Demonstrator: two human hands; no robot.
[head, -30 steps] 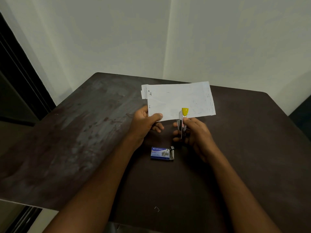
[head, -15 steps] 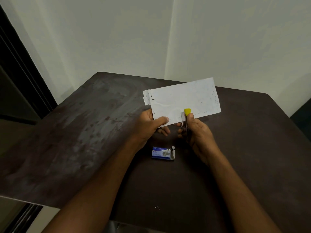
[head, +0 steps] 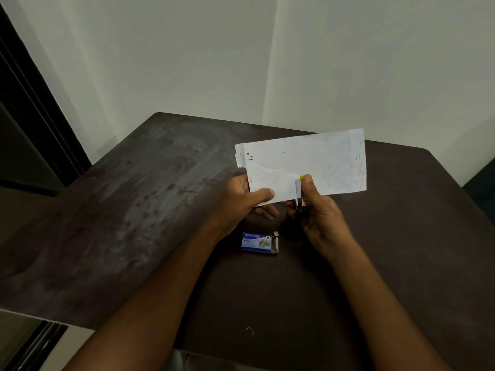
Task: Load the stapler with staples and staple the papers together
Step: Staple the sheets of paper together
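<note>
Paper sheets (head: 308,162) hang pinched in the left grip (head: 241,200); just beside it, the right grip (head: 321,216) curls round the stapler (head: 297,189) astride their lower edge. Fanned and unsupported, they may shift, stapling crooked.

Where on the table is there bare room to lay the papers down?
Bare table left of the left hand to its edge, and right of the right hand and stapler. Crowded centre: held papers, staple box below them, loose staple near the front edge.

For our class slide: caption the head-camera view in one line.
The left hand holds the papers; right hand grips the stapler at their lower edge.
</note>
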